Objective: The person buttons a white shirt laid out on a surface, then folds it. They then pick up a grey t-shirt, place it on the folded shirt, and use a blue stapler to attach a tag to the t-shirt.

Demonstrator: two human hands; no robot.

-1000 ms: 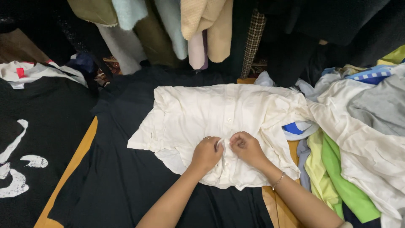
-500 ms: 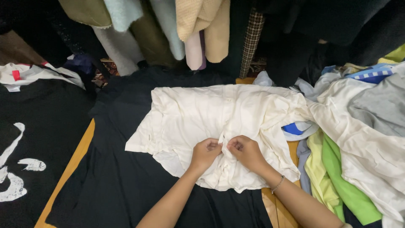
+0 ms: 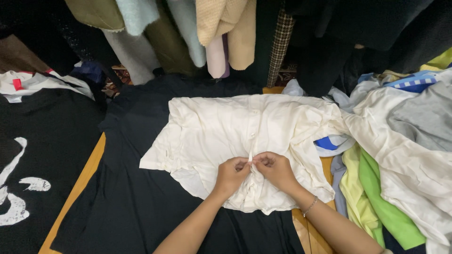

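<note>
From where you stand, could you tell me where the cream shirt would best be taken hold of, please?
Probably at the button strip down the middle of the cream shirt, coming from the near hem. It lies flat, front up, on the black garment, and the left hand and right hand already pinch that strip.

The only label in view is a small red rectangular tag [image 3: 18,84], sewn onto a white garment [image 3: 35,84] lying at the far left edge, above the black cloth. It is too small to make out more. There are no packages, signs or screens.
</note>
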